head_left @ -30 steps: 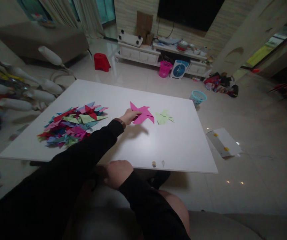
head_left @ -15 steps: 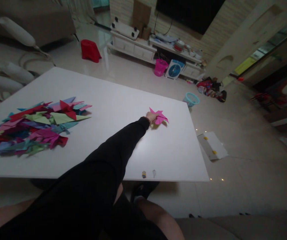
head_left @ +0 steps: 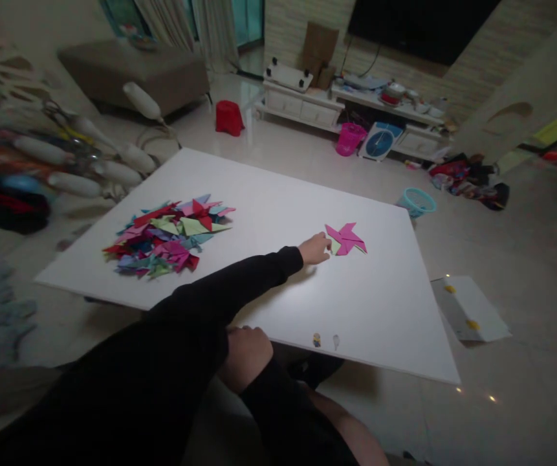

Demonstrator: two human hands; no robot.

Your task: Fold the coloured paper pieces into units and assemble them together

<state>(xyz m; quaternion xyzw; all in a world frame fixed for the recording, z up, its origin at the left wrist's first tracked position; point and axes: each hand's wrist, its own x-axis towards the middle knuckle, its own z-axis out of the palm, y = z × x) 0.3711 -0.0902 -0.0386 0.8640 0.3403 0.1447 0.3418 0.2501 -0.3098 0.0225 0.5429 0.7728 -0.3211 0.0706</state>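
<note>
My left hand (head_left: pixel 314 249) reaches far across the white table (head_left: pixel 268 207), its curled fingers pinching the left edge of a pink folded paper pinwheel (head_left: pixel 347 238). The pink pinwheel lies on top of a light green paper pinwheel (head_left: pixel 335 247), of which only corners show. My right hand (head_left: pixel 244 349) rests as a closed fist below the table's near edge, by my knee, and nothing shows in it. A heap of several coloured folded paper pieces (head_left: pixel 169 236) lies on the left part of the table, well apart from both hands.
Two small stickers (head_left: pixel 324 340) sit near the table's front edge. A white sheet with yellow dots (head_left: pixel 467 307) lies on the floor to the right, a turquoise basket (head_left: pixel 416 200) beyond the far corner. Scissors and white-handled tools (head_left: pixel 88 162) stand at the left.
My left hand carried the pink pinwheel to the right and set it on the green one. The camera swung left and right. My right fist is back in view near my knee.
</note>
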